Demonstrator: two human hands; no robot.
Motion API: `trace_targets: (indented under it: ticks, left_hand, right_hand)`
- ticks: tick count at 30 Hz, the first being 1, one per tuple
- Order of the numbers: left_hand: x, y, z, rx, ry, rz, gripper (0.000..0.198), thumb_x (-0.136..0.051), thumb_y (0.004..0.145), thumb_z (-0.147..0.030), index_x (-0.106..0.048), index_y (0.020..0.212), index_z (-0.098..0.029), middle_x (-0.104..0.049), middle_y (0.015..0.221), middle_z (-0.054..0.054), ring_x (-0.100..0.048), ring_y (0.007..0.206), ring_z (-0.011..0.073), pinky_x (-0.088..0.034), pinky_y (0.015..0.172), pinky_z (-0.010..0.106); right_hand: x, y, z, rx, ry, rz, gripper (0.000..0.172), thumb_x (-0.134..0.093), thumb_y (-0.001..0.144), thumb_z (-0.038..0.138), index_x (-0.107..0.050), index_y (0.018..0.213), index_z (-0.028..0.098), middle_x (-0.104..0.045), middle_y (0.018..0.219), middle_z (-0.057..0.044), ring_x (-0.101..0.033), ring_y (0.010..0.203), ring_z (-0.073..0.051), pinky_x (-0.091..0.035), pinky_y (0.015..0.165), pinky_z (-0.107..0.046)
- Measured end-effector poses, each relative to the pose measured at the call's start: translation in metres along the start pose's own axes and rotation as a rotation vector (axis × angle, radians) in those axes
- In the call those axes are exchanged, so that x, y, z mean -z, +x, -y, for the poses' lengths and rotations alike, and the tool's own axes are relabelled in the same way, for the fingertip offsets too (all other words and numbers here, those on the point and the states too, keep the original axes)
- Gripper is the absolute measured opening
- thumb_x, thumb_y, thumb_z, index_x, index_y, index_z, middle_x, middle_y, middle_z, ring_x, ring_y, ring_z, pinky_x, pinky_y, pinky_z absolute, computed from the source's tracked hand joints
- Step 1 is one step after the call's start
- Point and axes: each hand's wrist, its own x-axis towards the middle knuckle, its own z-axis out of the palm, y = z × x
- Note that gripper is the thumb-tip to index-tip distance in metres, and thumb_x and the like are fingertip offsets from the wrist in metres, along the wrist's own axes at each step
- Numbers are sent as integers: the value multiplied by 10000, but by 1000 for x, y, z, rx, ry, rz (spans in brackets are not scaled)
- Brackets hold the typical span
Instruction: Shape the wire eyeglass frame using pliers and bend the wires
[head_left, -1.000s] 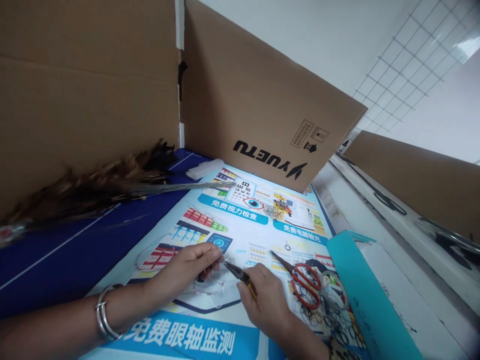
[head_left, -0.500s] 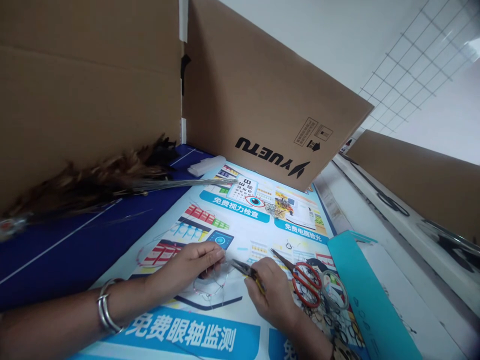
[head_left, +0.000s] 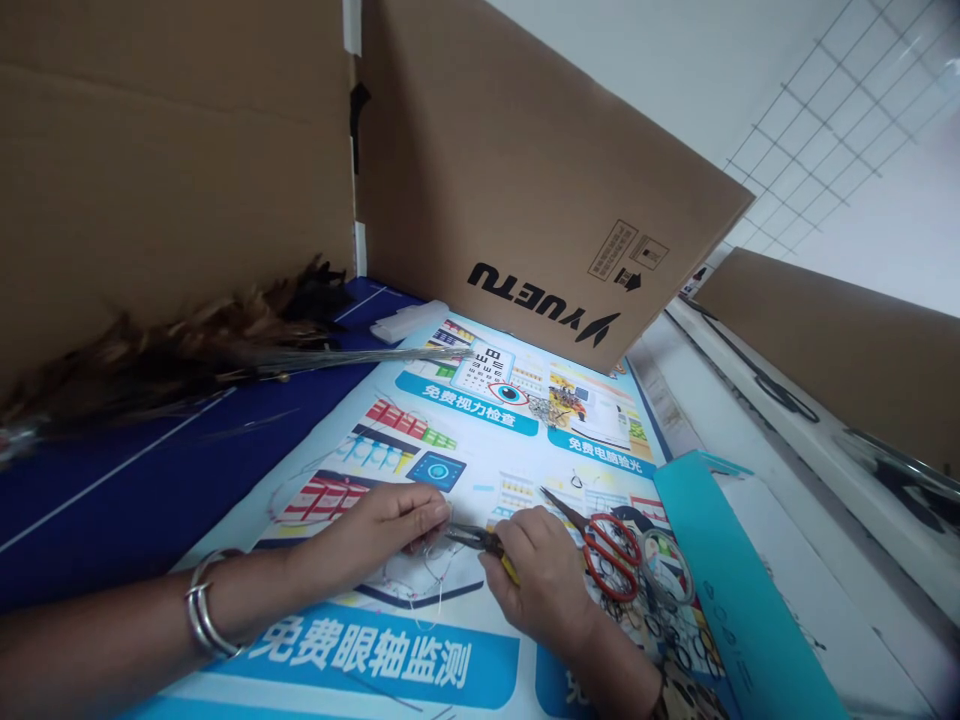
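Observation:
Thumb and fingers of my left hand [head_left: 397, 515] are pinched on a thin strand of wire [head_left: 439, 580] with tiny beads, which hangs in loose loops below. My right hand [head_left: 544, 570] is wrapped round needle-nose pliers [head_left: 472, 537] with yellow handles. Their tips point left and reach the left fingertips, by the strand; whether the jaws grip it is too small to tell. Red-handled scissors [head_left: 611, 555] lie just right of my right hand, beside a clear roll [head_left: 667, 566] and several small dark rings [head_left: 694, 640].
A printed poster [head_left: 450, 480] covers the work surface. A tall cardboard panel [head_left: 525, 180] stands at the back, another [head_left: 172, 130] at the left. Brown feathers [head_left: 187, 335] and a bundle of wires [head_left: 367, 355] lie at far left. A turquoise box [head_left: 720, 570] stands at right.
The pliers have moved left, bringing their tips up to my left fingertips. My left hand has stayed almost in place. The view has shifted slightly.

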Motion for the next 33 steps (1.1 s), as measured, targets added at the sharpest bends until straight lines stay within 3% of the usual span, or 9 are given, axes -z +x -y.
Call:
trace_targets:
  ticks: [18,33]
  left_hand:
    - [-1,2,7,20,62,16,473,-472,916,-557,-540,651,-171,-526,633,-10,-473,614,145,-363,585,250]
    - [-2,2,4,48,108,-2,484,-437,898,-583,-542,649,-181,-538,627,6,-498,606,164,-370,571,262]
  right_hand:
    - [9,1,-9,183,-298,16,187,-528,955,358,-593,946,183,-583,841,-58,-480,782,-227,-330,691,-379]
    - [9,1,-1,138,-316,9,163,-547,942,350,-573,898,196,-575,809,-49,-487,751,-220,-295,629,-359]
